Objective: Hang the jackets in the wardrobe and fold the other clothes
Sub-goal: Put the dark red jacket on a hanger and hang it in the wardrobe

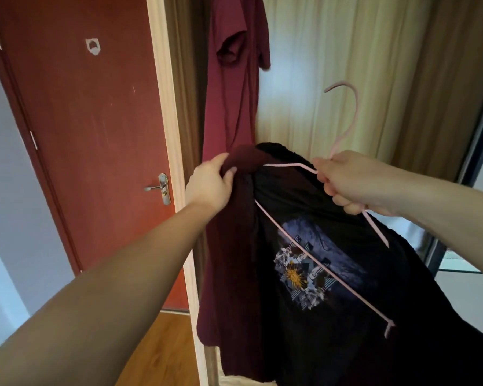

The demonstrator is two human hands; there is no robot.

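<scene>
A black garment point(346, 316) with a printed sun graphic hangs in front of me, partly threaded on a pink wire hanger point(343, 118). My right hand point(352, 182) is closed around the hanger just below its hook. My left hand point(209, 185) pinches the dark maroon-black shoulder fabric at the hanger's left end. The hanger's lower bar runs slantwise across the print. A maroon garment point(234, 79) hangs behind, along the curtain's left edge.
A red-brown door point(81, 121) with a metal handle point(159, 188) stands shut on the left. Cream and brown curtains point(374, 65) fill the background. Wooden floor point(173, 346) shows below. A dark frame point(477, 129) runs down the right side.
</scene>
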